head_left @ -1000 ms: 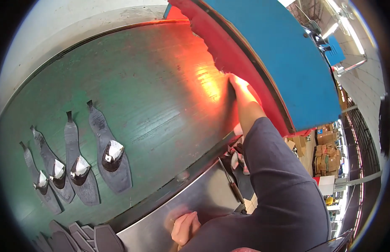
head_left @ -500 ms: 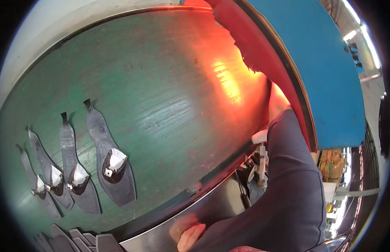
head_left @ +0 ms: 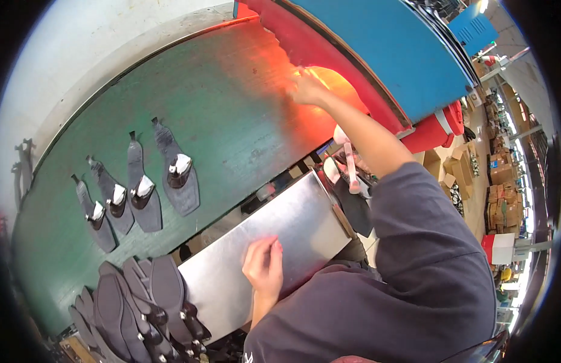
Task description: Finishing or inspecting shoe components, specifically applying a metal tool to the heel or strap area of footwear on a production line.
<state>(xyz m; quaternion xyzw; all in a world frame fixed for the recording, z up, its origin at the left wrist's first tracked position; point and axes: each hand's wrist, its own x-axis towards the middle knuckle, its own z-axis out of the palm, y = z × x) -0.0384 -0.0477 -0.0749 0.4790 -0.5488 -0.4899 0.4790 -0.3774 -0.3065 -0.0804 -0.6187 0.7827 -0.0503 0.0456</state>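
Observation:
My left hand (head_left: 264,265) hovers over a bare steel tabletop (head_left: 226,248), its fingers curled in with nothing visible in them. My right arm stretches out to the far edge of the green conveyor belt (head_left: 232,139). There my right hand (head_left: 306,89) is at the torn red curtain (head_left: 280,36), in an orange-red glow. Motion blurs its fingers, and I cannot see whether it holds anything. On the belt's left part lie several dark sandal soles, among them a large one (head_left: 182,189), each with a strap piece and white padding.
A blue machine housing (head_left: 377,54) rises above the curtain. A heap of dark sandals (head_left: 114,302) lies at the lower left, beside the steel top. A white-handled tool (head_left: 351,169) sits by the belt's near edge. Cardboard boxes (head_left: 504,206) are stacked far right.
My right hand, hidden beneath the curtain before, now shows at its edge. My view has shifted, bringing more of the steel top and the sandal heap into sight. My left hand stays curled.

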